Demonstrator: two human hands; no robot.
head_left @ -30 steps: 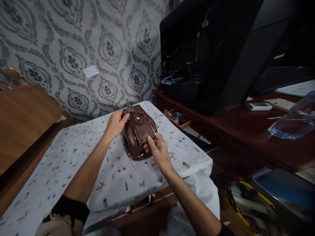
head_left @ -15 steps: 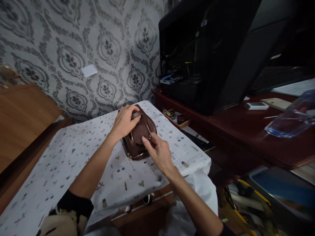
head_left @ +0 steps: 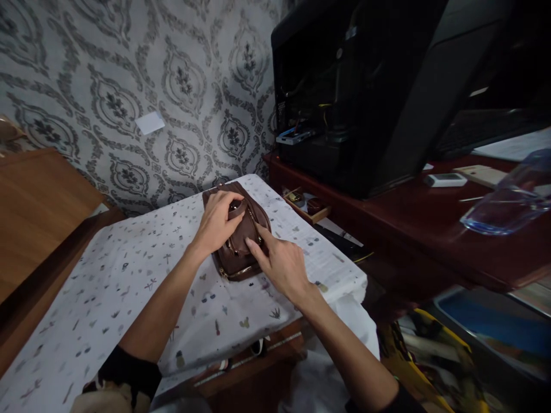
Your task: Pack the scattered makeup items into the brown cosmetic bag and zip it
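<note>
A brown leather bag [head_left: 239, 265] with gold zippers lies on the patterned white cloth [head_left: 142, 269], in front of both hands. My left hand [head_left: 217, 221] reaches over its upper part, thumb and fingers closed around a brown strap or flap of the bag. At the bag's right side is my right hand [head_left: 282, 261]. Its thumb presses on the front pocket while the index finger is at the zippered edge, pinching the leather there. The other right fingers are curled and partly hidden.
A black computer case [head_left: 340, 109] stands on the dark red desk [head_left: 413, 229] at right, near a clear blue-tinted cup [head_left: 503, 201] lying tilted. A small open drawer [head_left: 321, 215] juts out beneath the desk. A wooden panel [head_left: 43, 206] rises at left.
My left hand has drawn back slightly, showing more of the bag's top and the band in its fingers. The right index finger is straighter along the zippered edge. The view shifted slightly.
</note>
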